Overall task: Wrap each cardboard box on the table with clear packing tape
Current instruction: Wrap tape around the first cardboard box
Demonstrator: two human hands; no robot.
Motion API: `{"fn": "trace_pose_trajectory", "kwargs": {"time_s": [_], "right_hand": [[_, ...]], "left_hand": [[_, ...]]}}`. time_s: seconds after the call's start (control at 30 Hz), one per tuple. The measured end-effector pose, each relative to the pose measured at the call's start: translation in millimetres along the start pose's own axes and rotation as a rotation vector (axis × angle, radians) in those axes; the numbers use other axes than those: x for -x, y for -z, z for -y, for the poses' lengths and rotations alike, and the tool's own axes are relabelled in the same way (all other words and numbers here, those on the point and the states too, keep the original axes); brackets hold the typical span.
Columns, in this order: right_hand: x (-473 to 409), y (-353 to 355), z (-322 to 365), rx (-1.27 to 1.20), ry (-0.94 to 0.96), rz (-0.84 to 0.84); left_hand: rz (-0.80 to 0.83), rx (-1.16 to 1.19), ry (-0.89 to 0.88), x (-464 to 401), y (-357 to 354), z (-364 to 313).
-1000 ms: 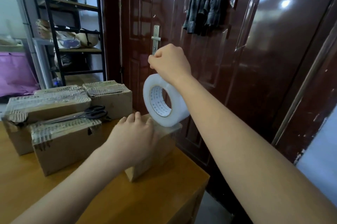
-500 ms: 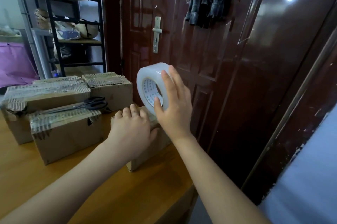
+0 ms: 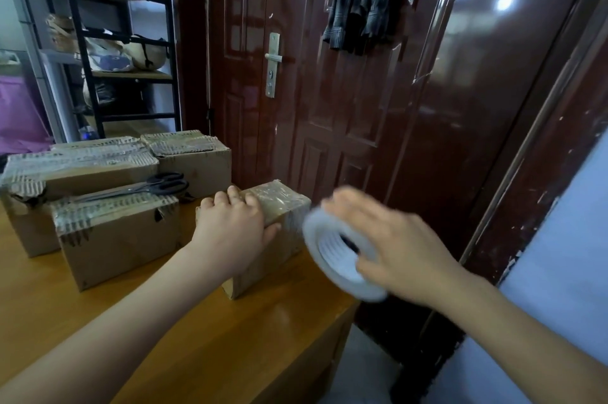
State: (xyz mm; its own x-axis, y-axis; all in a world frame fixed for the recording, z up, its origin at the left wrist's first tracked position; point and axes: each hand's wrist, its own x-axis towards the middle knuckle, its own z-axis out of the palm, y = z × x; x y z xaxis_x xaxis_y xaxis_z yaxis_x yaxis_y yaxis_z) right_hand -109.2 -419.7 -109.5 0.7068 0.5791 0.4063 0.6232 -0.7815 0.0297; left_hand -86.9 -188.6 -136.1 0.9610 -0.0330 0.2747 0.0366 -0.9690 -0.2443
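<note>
No legible writing — blurred tape roll (image 3: 342, 255), taped box (image 3: 279, 206)

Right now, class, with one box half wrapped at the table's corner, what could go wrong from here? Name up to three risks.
1. The box being wrapped sits near the table edge; a hard pull on the tape roll could drag it off, since only the left hand steadies it.
2. The right hand is blurred mid-swing, so its grip on the roll may slip.
3. The scissors lie loose on a stacked box and could slide off if bumped.
</note>
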Motion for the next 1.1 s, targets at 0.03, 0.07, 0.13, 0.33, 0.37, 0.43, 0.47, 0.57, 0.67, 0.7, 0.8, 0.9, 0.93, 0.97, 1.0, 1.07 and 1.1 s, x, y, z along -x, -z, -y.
{"fn": "trace_pose_trajectory", "kwargs": {"time_s": [0.03, 0.07, 0.13, 0.33, 0.37, 0.43, 0.47, 0.57, 0.67, 0.7, 0.8, 0.9, 0.93, 0.97, 1.0, 1.07, 1.1], "right_hand": [[14, -1, -4, 0.065, 0.008, 0.106], [24, 3, -6, 0.079, -0.028, 0.200], [32, 19, -6, 0.028, -0.115, 0.303], [17, 33, 8, 0.092, -0.139, 0.415], [15, 30, 8, 0.070, -0.148, 0.429], [11, 24, 9, 0.037, -0.141, 0.444], [9, 21, 11, 0.022, -0.134, 0.452], [2, 18, 15, -0.001, -0.133, 0.472], [-7, 27, 15, 0.026, -0.101, 0.471], [-11, 32, 16, 0.048, -0.071, 0.456], [-33, 57, 19, 0.096, -0.023, 0.390], [-61, 80, 19, 0.031, -0.094, 0.404], [-70, 80, 18, 0.023, -0.108, 0.424], [-79, 77, 17, 0.017, -0.119, 0.435], [-88, 72, 15, -0.007, -0.138, 0.436], [-102, 64, 11, -0.094, -0.192, 0.431], [-108, 62, 9, -0.130, -0.203, 0.436]], "left_hand": [[-0.032, -0.015, -0.006, 0, 0, 0], [-0.044, -0.025, -0.024, -1, 0, 0], [-0.047, -0.010, -0.049, -1, -3, -2], [-0.071, -0.002, -0.043, 0, -5, -4], [-0.073, 0.009, -0.038, 0, -5, -4], [-0.078, 0.030, -0.029, 1, -4, -5], [-0.068, 0.036, -0.025, 1, -4, -5], [-0.048, 0.069, -0.026, 0, -2, -4], [-0.021, 0.187, -0.026, -2, 4, 1], [-0.012, 0.284, -0.017, -3, 8, 4], [0.147, 0.858, 0.079, -8, 18, 15], [0.382, 1.269, 0.170, -15, 14, 27], [0.412, 1.260, 0.170, -16, 10, 29], [0.393, 1.201, 0.163, -18, 5, 30], [0.322, 1.089, 0.138, -19, 0, 29], [0.064, 0.808, 0.034, -19, -7, 26], [-0.077, 0.681, -0.052, -20, -9, 24]]}}
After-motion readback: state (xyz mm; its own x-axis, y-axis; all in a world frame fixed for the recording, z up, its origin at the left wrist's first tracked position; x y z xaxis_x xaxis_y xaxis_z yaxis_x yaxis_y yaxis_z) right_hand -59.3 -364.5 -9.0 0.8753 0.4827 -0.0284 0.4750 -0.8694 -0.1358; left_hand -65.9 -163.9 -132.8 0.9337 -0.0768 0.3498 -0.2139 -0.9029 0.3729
